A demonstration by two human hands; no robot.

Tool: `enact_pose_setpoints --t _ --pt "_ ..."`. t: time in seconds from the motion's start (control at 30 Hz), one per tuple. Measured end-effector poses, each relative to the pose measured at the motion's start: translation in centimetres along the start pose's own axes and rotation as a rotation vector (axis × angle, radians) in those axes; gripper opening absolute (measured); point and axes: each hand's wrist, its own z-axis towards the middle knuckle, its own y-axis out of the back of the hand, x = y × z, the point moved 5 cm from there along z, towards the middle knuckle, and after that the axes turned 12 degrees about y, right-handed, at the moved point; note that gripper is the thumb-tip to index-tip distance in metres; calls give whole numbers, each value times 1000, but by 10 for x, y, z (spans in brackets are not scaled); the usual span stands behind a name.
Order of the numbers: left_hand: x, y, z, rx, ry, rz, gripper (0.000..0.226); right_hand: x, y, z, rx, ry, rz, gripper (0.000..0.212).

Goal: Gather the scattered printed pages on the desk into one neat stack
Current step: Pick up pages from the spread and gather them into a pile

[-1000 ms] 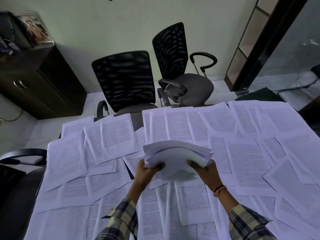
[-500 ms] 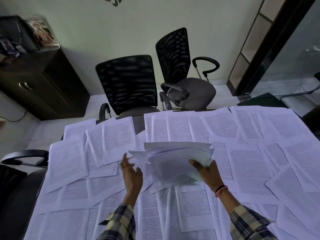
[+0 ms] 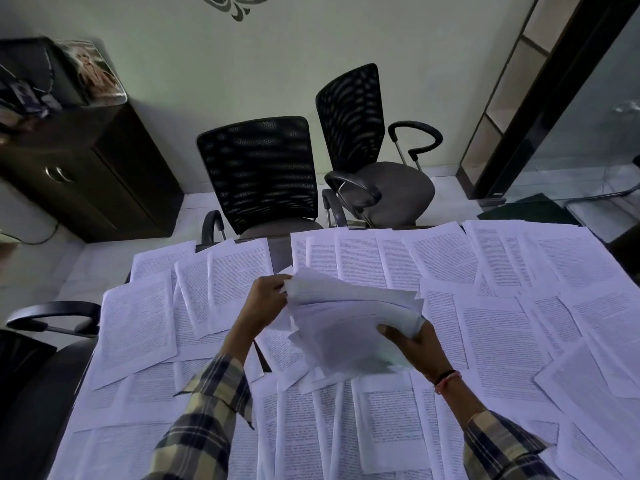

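A loose bundle of white printed pages [image 3: 349,323] hangs above the middle of the desk, its sheets fanned and uneven. My right hand [image 3: 414,346] grips the bundle's right side, thumb on top. My left hand [image 3: 268,299] pinches the bundle's far left corner. Several printed pages [image 3: 498,344] lie scattered and overlapping all over the desk [image 3: 278,251], covering nearly its whole top. What lies directly under the bundle is hidden.
Two black mesh office chairs [image 3: 259,174] [image 3: 367,150] stand beyond the desk's far edge. Another chair's armrest [image 3: 52,315] sits at the left. A dark cabinet [image 3: 86,168] with clutter on top is at the far left, a glass partition [image 3: 571,133] at the right.
My left hand let go of the bundle's near left side, swung out over the desk, then came back up to pinch its far left corner. The bundle has fanned and tilted.
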Motion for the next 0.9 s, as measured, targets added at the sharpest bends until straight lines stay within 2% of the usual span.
enact_pose_setpoints --t 0.23,0.37,0.5,0.6,0.73,0.9 --pt "-66 5 5 336 -116 185 36 9 1 11 69 9 -24 48" --pt "-96 -11 -1 501 -111 277 18 9 -2 12 92 15 -25 45" --pt "-113 -22 -1 472 -112 415 26 13 -5 12 105 33 -36 40" --pt "-130 -21 -5 446 -124 451 18 15 -4 12 97 40 -43 38" --pt "-152 -29 -13 403 -201 578 22 22 -7 12 107 87 -89 41" --pt "-156 -67 -21 462 -293 773 28 32 -18 19 120 149 -139 42"
